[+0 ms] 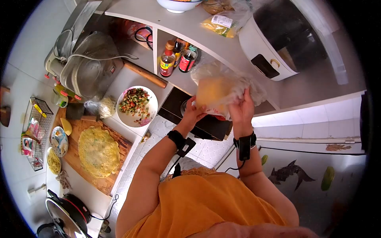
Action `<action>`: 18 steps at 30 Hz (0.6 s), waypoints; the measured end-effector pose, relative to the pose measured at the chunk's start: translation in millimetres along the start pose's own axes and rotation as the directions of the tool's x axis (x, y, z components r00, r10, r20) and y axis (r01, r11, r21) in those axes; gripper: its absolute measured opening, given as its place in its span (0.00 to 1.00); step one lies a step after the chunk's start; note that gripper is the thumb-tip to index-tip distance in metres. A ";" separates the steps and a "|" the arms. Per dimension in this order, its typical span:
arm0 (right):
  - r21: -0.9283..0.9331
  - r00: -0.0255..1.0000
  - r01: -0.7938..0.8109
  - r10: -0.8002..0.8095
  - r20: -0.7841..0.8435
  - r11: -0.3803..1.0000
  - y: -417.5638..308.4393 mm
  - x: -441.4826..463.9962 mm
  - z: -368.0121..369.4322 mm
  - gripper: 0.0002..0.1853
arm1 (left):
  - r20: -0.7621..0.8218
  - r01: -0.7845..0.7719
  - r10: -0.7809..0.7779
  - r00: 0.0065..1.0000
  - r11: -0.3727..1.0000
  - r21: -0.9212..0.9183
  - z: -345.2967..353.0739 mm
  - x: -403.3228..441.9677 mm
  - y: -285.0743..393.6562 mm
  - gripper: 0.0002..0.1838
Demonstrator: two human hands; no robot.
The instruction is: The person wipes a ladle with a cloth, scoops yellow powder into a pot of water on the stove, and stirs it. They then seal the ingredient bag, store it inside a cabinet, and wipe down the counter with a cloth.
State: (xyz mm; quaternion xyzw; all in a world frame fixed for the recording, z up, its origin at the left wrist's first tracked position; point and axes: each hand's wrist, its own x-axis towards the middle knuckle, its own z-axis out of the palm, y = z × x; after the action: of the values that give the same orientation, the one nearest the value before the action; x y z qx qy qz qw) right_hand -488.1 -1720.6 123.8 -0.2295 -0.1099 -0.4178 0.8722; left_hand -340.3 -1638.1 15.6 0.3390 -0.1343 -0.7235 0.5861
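Note:
My left hand (193, 111) and my right hand (242, 108) hold a crinkled clear plastic bag (249, 88) between them, in front of the shelf unit. Inside it shows a flat yellowish-tan block or sheet whose kind I cannot make out. My left fingers pinch its lower left side; my right fingers close on the gathered right part. Just beyond the bag, a red-capped sauce bottle (167, 64) and a dark can with a red label (187, 61) stand on the lower shelf.
To the left, a white bowl of chopped vegetables (135, 104) and a yellow flatbread (98, 152) on a wooden board (73, 152) occupy the counter. A rolling pin (146, 74) lies behind the bowl. A white appliance (254, 51) sits upper right; a pot (71, 210) stands lower left.

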 end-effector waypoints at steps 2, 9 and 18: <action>-0.028 0.995 -0.017 0.014 -0.097 0.999 9.0 2.1 21.8 0.15 | 0.000 -0.002 0.002 1.000 1.000 0.004 -4.7 -5.3 -2.5 0.33; -0.130 0.861 0.001 -0.067 -0.504 0.992 11.5 -21.7 60.6 0.17 | 0.260 0.259 -0.184 0.948 0.922 -0.289 -23.2 -31.9 21.4 0.34; -0.208 0.872 -0.065 -0.046 -0.488 0.976 23.1 -28.3 84.2 0.18 | 0.228 0.178 -0.096 0.969 0.911 -0.373 -20.2 -55.6 -5.0 0.34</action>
State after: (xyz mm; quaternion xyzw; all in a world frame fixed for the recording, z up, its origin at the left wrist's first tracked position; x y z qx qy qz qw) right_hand -487.8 -1647.4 179.1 -0.2109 0.1619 -0.4674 0.8431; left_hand -326.4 -1580.5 16.3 0.1476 -0.0231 -0.8061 0.5726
